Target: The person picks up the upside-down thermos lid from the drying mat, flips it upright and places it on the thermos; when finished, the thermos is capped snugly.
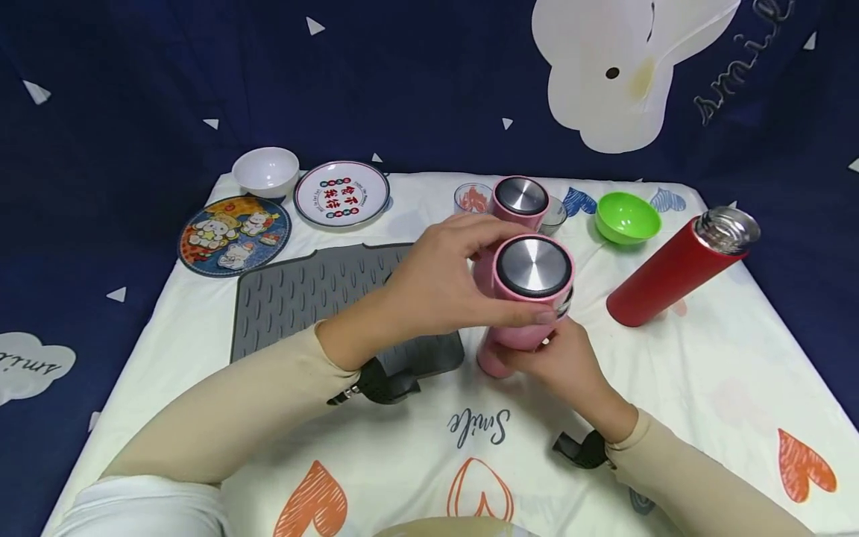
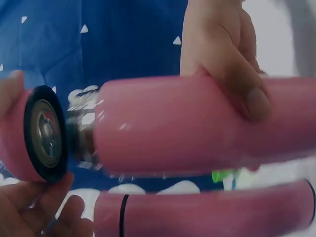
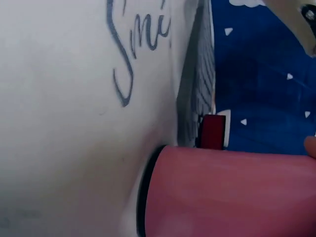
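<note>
My left hand [image 1: 436,280] holds the pink lid [image 1: 535,266], whose top is brushed steel with a black ring. Below it stands a pink thermos bottle [image 1: 494,362], gripped round the body by my right hand [image 1: 569,364]. In the left wrist view the lid's dark-rimmed underside [image 2: 48,134] faces the bottle's shiny steel neck [image 2: 84,129], with a small gap between them. The right wrist view shows the bottle's black-edged base [image 3: 153,192] at the white cloth. Behind the lid is a second pink thermos [image 1: 521,197] with its lid on.
To the right stands a lidless red thermos [image 1: 667,280], with a green bowl [image 1: 627,216] behind it. A grey ridged mat [image 1: 295,298] lies left. Farther back are a white bowl [image 1: 266,171], a white plate [image 1: 342,194], a cartoon plate [image 1: 235,236] and a glass bowl [image 1: 473,197].
</note>
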The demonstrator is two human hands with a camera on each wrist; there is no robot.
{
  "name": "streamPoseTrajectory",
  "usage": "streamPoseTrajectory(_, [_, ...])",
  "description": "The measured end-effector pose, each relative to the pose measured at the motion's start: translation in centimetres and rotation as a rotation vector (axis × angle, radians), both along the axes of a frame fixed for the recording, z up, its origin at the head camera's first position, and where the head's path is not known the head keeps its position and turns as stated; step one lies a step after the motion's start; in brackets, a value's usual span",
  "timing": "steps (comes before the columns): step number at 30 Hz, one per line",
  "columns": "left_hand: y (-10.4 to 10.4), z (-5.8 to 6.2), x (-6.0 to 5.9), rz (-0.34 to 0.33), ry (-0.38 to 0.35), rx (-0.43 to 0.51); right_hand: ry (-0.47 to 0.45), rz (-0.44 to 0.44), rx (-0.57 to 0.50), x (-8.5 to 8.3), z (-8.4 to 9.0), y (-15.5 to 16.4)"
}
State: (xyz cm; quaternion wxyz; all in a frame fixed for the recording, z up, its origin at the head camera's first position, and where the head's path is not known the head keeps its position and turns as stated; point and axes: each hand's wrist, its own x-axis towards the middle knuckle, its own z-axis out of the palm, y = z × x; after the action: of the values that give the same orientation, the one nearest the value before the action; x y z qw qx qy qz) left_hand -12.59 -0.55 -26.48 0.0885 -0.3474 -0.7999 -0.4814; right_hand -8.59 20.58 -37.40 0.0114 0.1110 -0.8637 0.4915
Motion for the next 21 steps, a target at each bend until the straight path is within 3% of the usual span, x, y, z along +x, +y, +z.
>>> streamPoseTrajectory(4, [1.8,0.0,-0.1,0.026,-0.058,-0.134,0.025,0.05,-0.037,-0.3,-0.1,-0.1])
streamPoseTrajectory(7, [2.3,-0.2,-0.2,0.012,-0.109,-0.153,0.044,0.076,-0.046,-0.4,-0.3,0.0])
streamPoseTrajectory(14, [2.1,-1.6,0.0,-0.098,-0.212,-0.034,0.028,0.073,0.01,-0.4,-0.5,0.3])
streamPoseTrajectory(21, [2.9,-2.9,0.3,-0.107,-0.174,0.094,0.081,0.073,0.011,-0.6,-0.9,0.6])
